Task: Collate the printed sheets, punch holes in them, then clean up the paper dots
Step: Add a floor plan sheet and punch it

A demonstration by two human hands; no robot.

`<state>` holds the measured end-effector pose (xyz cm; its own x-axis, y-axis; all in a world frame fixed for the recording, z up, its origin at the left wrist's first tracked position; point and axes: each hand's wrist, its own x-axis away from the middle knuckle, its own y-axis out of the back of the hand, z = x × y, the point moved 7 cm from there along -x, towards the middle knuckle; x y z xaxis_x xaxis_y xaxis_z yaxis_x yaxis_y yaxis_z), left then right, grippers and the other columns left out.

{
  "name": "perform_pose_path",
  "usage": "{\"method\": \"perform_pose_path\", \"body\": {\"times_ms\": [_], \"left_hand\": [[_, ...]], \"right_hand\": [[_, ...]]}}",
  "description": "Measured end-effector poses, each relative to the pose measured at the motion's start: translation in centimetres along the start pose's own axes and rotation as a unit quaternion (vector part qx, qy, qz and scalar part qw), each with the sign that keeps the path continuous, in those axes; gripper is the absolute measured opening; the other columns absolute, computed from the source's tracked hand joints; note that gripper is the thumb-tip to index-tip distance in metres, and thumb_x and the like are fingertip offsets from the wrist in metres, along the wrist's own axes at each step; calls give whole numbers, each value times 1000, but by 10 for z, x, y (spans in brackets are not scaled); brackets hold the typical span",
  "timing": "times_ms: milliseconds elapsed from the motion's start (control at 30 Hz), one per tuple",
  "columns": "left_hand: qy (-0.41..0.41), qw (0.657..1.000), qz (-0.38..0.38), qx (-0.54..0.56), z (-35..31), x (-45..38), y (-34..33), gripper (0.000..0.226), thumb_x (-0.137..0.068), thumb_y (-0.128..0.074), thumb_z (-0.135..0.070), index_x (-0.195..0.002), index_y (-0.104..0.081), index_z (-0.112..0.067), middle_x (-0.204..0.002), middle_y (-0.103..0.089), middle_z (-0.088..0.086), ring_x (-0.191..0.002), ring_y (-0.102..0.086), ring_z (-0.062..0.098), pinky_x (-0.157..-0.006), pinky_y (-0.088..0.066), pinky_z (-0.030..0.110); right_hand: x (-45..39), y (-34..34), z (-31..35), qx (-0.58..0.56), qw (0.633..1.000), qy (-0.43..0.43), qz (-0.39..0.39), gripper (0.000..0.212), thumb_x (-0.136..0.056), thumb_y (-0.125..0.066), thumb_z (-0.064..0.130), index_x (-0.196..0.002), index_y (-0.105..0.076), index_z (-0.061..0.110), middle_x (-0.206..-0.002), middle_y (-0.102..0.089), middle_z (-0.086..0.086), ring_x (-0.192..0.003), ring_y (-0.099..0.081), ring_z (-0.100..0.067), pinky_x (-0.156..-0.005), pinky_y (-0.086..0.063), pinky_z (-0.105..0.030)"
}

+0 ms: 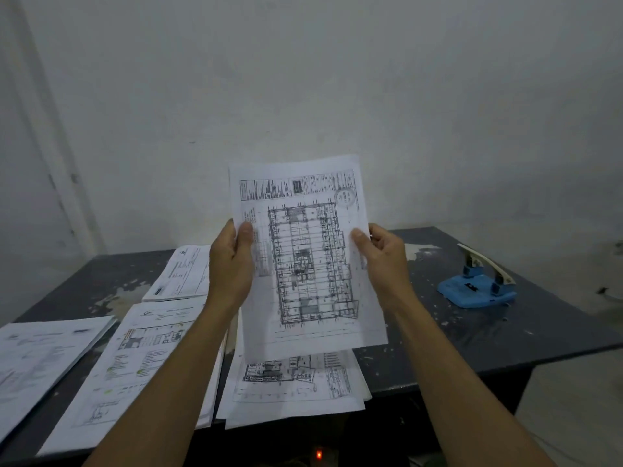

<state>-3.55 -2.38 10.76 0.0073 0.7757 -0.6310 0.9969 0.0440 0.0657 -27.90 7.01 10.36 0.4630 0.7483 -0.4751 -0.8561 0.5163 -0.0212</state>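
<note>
Printed sheets point(305, 251) are being held upright above the bench point(472, 332), left hand point(231, 261) and right hand point(386, 257) pinching opposite edges; squaring those edges before reaching right for the blue punch point(477, 288) should be helping alignment.

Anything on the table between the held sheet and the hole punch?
Nothing visible. The sheet is held up by both hands; the table between it and the blue hole punch at right shows only bare, chipped paint.
</note>
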Motion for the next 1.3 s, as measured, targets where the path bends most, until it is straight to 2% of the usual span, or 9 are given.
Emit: {"method": "perform_pose_path", "body": {"times_ms": [200, 300, 467, 600, 733, 867, 967, 1100, 1300], "left_hand": [[18, 1000, 12, -18, -1, -3, -26, 42, -104, -41, -43, -89, -50, -6, -100, -63, 23, -89, -61, 22, -86, -51, 45], [14, 999, 26, -24, 0, -5, -48, 44, -105, -41, -40, -87, -48, -1, -91, -57, 28, -75, -50, 15, -77, -47, 36], [21, 998, 42, -33, 3, -6, -96, 37, -106, -43, -34, -72, -35, -20, -64, -35, -3, -56, -30, 4, -57, -30, 29], [61, 995, 74, -28, 18, 2, -143, 34, -105, -44, -34, -91, -57, -6, -79, -62, 12, -70, -54, 17, -65, -48, 43], [108, 989, 95, -31, 37, 13, -190, 33, -105, -44, -33, -98, -62, -6, -92, -68, 16, -85, -66, 33, -77, -54, 49], [147, 981, 119, -47, 59, 26, -235, 30, -105, -44, -29, -86, -60, -12, -79, -63, 6, -67, -56, 18, -65, -45, 36], [180, 973, 131, -63, 75, 35, -263, 27, -105, -44, -28, -92, -63, -12, -87, -66, 0, -79, -63, 17, -71, -50, 35], [219, 964, 135, -62, 91, 44, -291, 27, -104, -44, -26, -90, -62, -13, -84, -64, -5, -78, -62, 15, -67, -47, 29], [268, 953, 124, -67, 105, 46, -319, 23, -101, -45, -18, -82, -58, -13, -75, -57, -5, -77, -58, 21, -73, -49, 33]], "right_hand": [[-14, 18, -7, 9, 998, -48, 34, 18, -98, -59, 26, -111, -67, 17, -102, -75, 3, -88, -72, -12, -75, -58, -32], [-25, 37, -18, 34, 997, -61, 31, 25, -95, -62, 31, -114, -66, 15, -106, -72, 3, -93, -69, -14, -77, -56, -32], [-56, 100, -25, 80, 993, -70, -43, 13, -97, -60, 29, -103, -60, 17, -89, -73, -5, -75, -71, -21, -58, -58, -37], [-83, 158, -32, 171, 978, -48, -108, 6, -93, -63, 20, -97, -62, 16, -84, -74, -5, -74, -70, -19, -63, -59, -37], [-104, 201, -48, 315, 939, -15, -139, 3, -91, -62, 18, -92, -64, 20, -83, -66, 10, -76, -62, -4, -66, -46, -19], [-123, 231, -83, 413, 904, -62, -93, 11, -93, -56, 18, -99, -66, 15, -94, -67, 2, -84, -60, -15, -72, -44, -26], [-132, 242, -111, 417, 901, -119, -24, 18, -96, -51, 20, -100, -67, 14, -101, -69, -4, -84, -58, -16, -72, -40, -25], [-137, 244, -139, 379, 899, -217, 26, 36, -97, -41, 17, -111, -62, -8, -100, -66, -22, -75, -50, -17, -65, -34, -26], [-149, 240, -145, 388, 882, -254, 88, 36, -104, -37, 26, -102, -69, 9, -82, -50, -5, -69, -40, -16, -63, -31, -30]]}}
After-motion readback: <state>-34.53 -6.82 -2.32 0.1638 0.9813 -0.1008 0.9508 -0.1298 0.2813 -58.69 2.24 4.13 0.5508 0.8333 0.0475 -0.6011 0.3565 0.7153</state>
